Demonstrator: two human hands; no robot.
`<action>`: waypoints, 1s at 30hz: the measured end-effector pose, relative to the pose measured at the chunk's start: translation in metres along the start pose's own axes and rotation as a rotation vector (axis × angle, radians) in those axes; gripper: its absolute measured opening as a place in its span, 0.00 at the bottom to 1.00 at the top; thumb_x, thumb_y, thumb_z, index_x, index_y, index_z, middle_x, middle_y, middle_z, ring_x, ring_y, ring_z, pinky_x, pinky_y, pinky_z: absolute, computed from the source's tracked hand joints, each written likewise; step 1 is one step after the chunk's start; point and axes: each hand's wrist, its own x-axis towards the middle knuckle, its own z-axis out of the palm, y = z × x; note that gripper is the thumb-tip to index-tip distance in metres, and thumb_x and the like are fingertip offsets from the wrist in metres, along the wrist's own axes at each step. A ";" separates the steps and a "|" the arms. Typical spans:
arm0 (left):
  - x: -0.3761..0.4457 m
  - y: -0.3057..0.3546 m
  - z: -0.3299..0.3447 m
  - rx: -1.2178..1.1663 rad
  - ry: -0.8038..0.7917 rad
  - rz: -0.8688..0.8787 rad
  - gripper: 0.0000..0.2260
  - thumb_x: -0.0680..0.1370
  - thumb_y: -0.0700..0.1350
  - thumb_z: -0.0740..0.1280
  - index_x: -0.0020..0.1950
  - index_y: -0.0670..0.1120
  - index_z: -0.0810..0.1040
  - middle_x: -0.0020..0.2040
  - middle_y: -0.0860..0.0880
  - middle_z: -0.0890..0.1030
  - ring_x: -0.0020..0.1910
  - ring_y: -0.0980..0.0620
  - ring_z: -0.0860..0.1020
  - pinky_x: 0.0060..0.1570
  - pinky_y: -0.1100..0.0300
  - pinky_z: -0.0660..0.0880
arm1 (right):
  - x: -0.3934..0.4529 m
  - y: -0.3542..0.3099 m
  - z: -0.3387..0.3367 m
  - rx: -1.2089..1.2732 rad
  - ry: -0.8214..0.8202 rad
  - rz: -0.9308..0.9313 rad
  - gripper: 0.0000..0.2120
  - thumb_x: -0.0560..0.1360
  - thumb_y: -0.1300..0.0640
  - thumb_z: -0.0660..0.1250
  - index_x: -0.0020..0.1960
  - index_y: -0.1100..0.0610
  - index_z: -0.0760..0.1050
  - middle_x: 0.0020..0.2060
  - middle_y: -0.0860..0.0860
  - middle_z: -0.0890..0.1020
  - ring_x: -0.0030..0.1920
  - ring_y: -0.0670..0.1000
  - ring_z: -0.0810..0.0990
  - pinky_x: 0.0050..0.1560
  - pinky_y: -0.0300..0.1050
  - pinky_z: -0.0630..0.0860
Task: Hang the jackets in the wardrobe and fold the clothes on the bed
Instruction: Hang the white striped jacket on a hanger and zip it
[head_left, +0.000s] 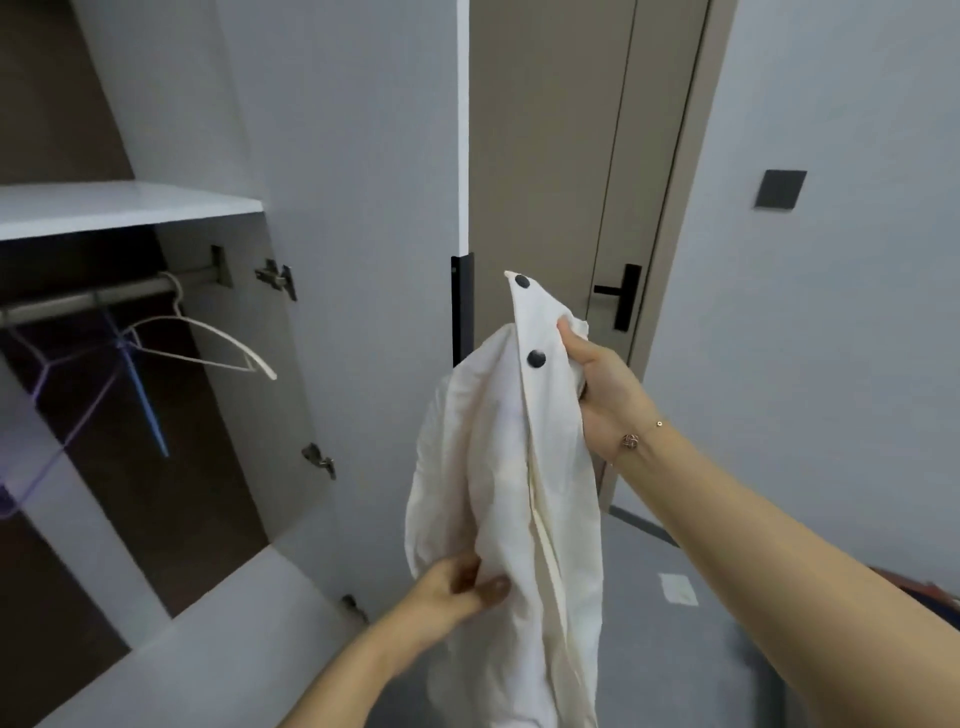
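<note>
Head view, looking forward and slightly down, described from left to right. At far left stands an open white wardrobe (130, 208) with a dark interior and a white shelf above a grey metal hanging rail (104, 296). On the rail hang a blurred purple hanger (62, 358), a blue hanger (143, 395) and, furthest right, a thin white wire hanger (218, 343) with nothing on it. The wardrobe's white door (363, 208) stands open beside them.

Low in the centre, the person's left hand (457, 587) pinches a lower fold of a cream-white cloth jacket with round dark buttons (509, 493), its fingers curled into the fabric. The jacket hangs bunched in mid-air in front of the open door, its long axis running nearly upright, the buttoned edge on top. To the right and higher, the right hand (597, 384), with a thin bracelet at the wrist, grips the jacket near its top, fingers closed on the cloth just beside the buttons. Behind it are a taupe room door (571, 156) with a black handle, and a grey wall with a dark switch plate.

The white wire hanger lies up and to the left of the jacket, well apart from it. The left hand appears nearer to it, so it would likely reach there while the right hand holds the jacket up.
</note>
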 end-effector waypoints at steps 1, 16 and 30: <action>0.004 0.004 0.006 -0.019 0.050 0.004 0.03 0.78 0.48 0.69 0.50 0.50 0.80 0.44 0.61 0.85 0.46 0.65 0.82 0.43 0.73 0.73 | 0.007 -0.002 -0.004 0.005 -0.023 0.021 0.20 0.79 0.46 0.64 0.39 0.56 0.87 0.39 0.52 0.86 0.39 0.50 0.86 0.36 0.44 0.81; -0.019 0.159 -0.027 -0.753 0.708 0.270 0.07 0.70 0.44 0.71 0.44 0.46 0.87 0.41 0.45 0.85 0.38 0.48 0.84 0.39 0.56 0.81 | 0.049 -0.005 -0.043 -1.041 -0.330 -0.420 0.27 0.68 0.56 0.74 0.60 0.50 0.64 0.52 0.43 0.70 0.52 0.44 0.74 0.44 0.37 0.73; -0.093 0.200 -0.045 -0.368 0.628 0.122 0.11 0.75 0.47 0.70 0.54 0.43 0.84 0.46 0.45 0.82 0.43 0.51 0.81 0.44 0.59 0.80 | 0.008 0.019 0.041 -0.706 -0.979 -0.250 0.12 0.81 0.57 0.62 0.63 0.54 0.77 0.52 0.46 0.83 0.51 0.39 0.80 0.49 0.31 0.73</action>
